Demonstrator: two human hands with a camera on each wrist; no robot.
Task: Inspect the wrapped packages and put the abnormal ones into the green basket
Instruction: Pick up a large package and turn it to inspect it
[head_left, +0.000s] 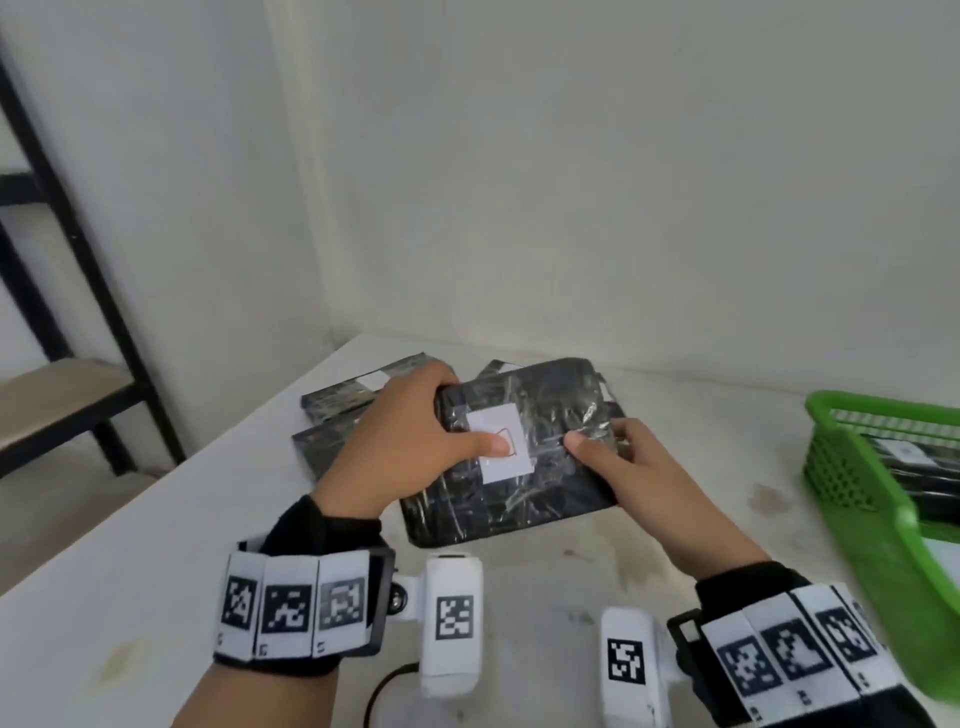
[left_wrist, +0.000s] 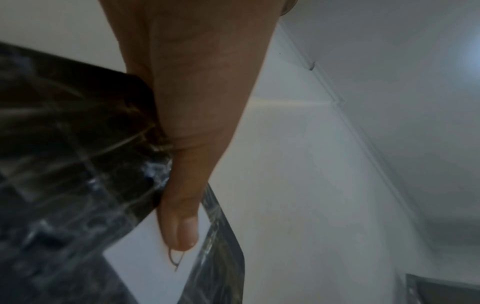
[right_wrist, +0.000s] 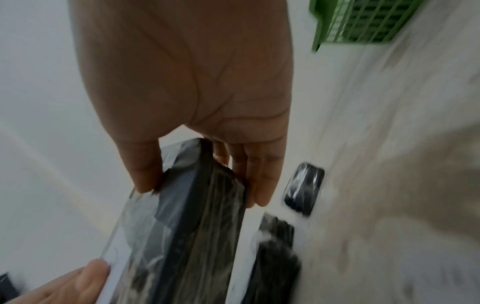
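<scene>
Both hands hold one black package wrapped in clear film, tilted up above the table. It bears a white label. My left hand grips its left edge, thumb pressed on the label, as the left wrist view shows. My right hand pinches the right edge, thumb on top and fingers behind, which the right wrist view confirms on the package. The green basket stands at the right with wrapped packages inside.
More black wrapped packages lie on the white table behind my left hand. A dark metal shelf frame stands at the left beyond the table's edge. White walls meet in a corner behind the table.
</scene>
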